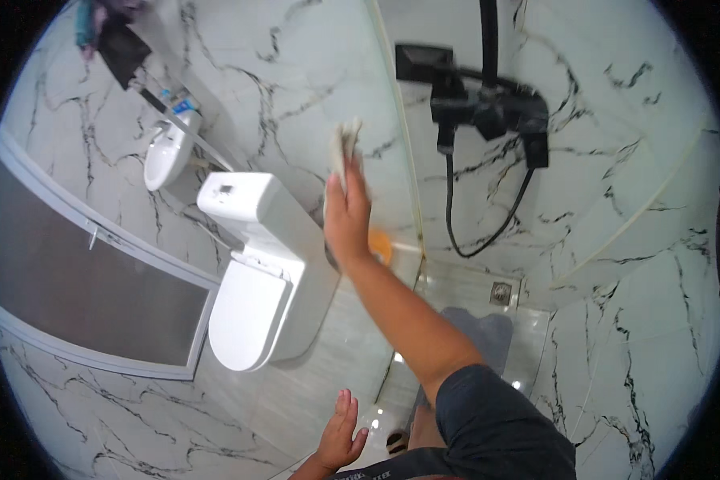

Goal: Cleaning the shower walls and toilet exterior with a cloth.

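My right hand [348,222] is stretched out on a bare forearm, its fingers on a pale cloth [349,141]. The cloth seems to lie against a clear glass shower panel, whose edge runs beside the hand; exact contact cannot be told. Low in the picture, near my body, my left hand [339,432] is raised with the palm partly showing, the thumb apart from the fingers, and nothing in it. A white toilet [252,312] with its lid down stands left of my right arm. To the right of the cloth, a black shower mixer [486,111] is fixed to the marbled wall.
A small white washbasin [169,153] is on the wall beyond the toilet. An orange object [380,246] shows partly behind my right wrist. A grey mat [486,333] and a floor drain [501,293] lie on the shower floor. A grey door [96,258] with a white frame is at left.
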A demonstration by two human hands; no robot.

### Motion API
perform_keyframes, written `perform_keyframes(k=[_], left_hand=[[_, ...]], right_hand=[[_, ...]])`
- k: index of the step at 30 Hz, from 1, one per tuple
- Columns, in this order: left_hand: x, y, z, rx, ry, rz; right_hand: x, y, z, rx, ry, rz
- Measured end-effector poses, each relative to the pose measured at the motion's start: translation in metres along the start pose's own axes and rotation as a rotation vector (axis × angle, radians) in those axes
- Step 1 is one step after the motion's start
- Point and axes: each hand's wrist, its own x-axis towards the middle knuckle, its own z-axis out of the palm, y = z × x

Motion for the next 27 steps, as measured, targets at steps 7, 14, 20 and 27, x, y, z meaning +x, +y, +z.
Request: perform_keyframes(k=[7,14,20,27], left_hand=[[-0.079,0.034,-0.056,-0.045,0.004,0.061],[-0.150,0.060,-0.089,-0.238,-0.173,-0.084],[-0.180,0.063,-0.098,-0.414,0.165,-0.050],[-0.158,0.059,-0.087,-0.951,0.131,0.041]], right_hand=[[-0.143,-0.141,0.028,-0.160,-0.258,-0.288],[-0.302,-0.147,-0.054,-0.315,-0.803,-0.101],[-0.305,-0.194,-0.116,-0.549,-1.420,0.338],[-0.282,-0.320,-0.069,-0.349,-1.550,0.178]])
